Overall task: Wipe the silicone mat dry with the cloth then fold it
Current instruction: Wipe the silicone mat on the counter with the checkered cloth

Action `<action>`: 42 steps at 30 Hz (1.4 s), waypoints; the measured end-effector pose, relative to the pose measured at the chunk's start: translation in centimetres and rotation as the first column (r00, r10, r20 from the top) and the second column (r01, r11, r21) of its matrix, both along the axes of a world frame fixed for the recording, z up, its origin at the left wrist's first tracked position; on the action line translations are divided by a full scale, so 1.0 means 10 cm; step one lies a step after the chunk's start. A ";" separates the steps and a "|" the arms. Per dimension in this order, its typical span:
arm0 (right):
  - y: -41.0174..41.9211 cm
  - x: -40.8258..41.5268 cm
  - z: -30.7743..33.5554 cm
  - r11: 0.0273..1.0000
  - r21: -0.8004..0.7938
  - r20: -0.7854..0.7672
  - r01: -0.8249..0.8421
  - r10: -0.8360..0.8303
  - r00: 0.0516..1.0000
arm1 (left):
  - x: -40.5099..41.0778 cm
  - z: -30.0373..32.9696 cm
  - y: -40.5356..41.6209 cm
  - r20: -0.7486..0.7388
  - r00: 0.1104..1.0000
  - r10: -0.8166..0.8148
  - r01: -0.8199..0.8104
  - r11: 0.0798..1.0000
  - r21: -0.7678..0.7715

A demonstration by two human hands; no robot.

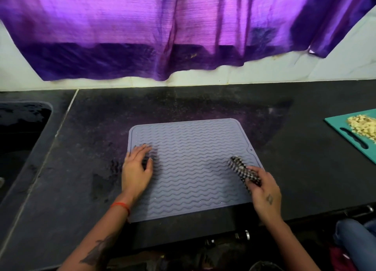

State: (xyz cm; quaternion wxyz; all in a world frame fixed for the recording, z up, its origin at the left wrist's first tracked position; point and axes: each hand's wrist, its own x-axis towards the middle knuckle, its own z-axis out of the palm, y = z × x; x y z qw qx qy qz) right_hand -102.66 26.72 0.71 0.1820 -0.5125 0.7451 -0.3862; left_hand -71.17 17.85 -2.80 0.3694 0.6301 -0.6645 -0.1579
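A: Right hand (262, 187), near edge: grip state?
B: Fingers curled tight round the checked cloth (242, 172); its far end touches the mat.
A: Left hand (136, 170)?
B: Fingers spread, lying flat on the mat's left edge, holding nothing.
A: The mat?
B: Grey silicone mat (193, 165) lies flat, unfolded, on the dark table (305, 148).
A: Beyond?
B: Teal cutting board (337, 132) far right; purple curtain (162, 30) behind.
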 end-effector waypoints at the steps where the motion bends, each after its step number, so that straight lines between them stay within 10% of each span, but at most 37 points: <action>1: -0.05 0.00 0.01 0.999 0.013 0.118 0.037 -0.038 0.992 | 0.11 0.01 0.02 0.024 0.999 0.041 -0.041 0.999 -0.002; 5: -0.36 -0.06 0.03 0.976 0.146 0.342 0.163 -0.205 0.917 | 0.59 0.02 0.03 0.145 0.977 0.156 -0.162 0.986 0.027; 16: -1.63 -0.16 0.34 0.950 0.253 -0.258 0.183 -0.116 0.959 | 0.87 -0.02 0.03 0.218 0.970 0.111 -0.145 0.979 0.147; 42: -2.06 0.64 0.13 0.910 0.378 -0.532 -0.171 0.364 0.764 | 0.93 -0.06 -0.12 0.185 0.979 0.081 -0.109 0.983 0.147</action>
